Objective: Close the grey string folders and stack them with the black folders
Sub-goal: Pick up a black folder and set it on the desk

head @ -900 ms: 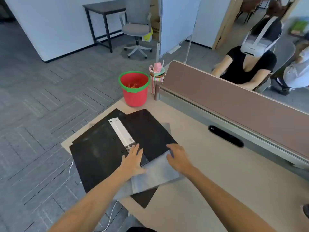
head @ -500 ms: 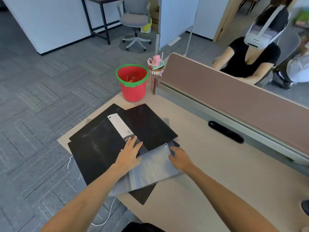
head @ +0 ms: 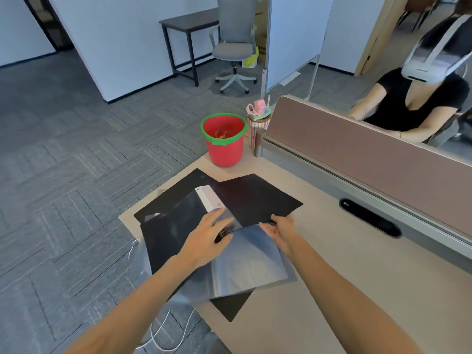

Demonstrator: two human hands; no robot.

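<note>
A grey string folder (head: 249,261) lies on the black folders (head: 258,198) at the desk's left corner. The black folders overlap in a loose pile, and a white label strip (head: 209,198) shows on one. My left hand (head: 207,238) rests flat on the grey folder's upper left edge, fingers spread. At the folder's upper right corner my right hand (head: 281,231) pinches the edge where a black folder overlaps it. The string fastener is hidden by my hands.
A red bucket with a green rim (head: 224,139) stands at the desk's far corner beside a striped cup with a pink lid (head: 258,118). A brown partition (head: 370,154) runs along the right. A person with a headset (head: 419,98) sits behind it. White cable (head: 163,328) hangs off the desk edge.
Both hands have shifted up along the grey folder towards its top edge. The right hand has gone from lying flat to pinching the corner. The camera has tilted.
</note>
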